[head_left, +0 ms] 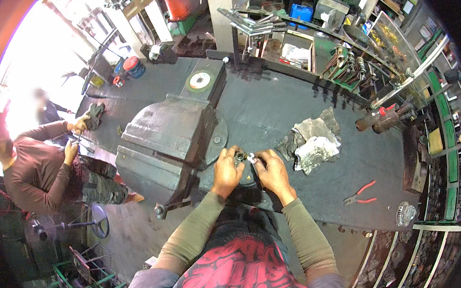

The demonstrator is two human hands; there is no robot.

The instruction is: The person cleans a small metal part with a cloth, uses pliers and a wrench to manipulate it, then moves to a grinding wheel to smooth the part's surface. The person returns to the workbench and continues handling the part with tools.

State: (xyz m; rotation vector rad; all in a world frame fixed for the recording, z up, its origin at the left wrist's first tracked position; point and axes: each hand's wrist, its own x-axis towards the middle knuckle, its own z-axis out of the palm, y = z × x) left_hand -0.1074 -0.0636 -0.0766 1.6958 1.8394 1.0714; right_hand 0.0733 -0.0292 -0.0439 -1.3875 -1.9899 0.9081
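Near the front edge of the dark workbench, just right of a large bench vise, both my hands work close together. My left hand grips a small dark metal part with thumb and fingers closed. My right hand is closed on a small white piece touching that part; a dark elongated object shows beneath it. To the right lie crumpled rags and red-handled pliers.
A co-worker holds tools at the bench's left end, with another person behind. A grinding disc sits behind the vise. Dark cylinders stand back right, a toothed metal part front right. Tool racks line the back.
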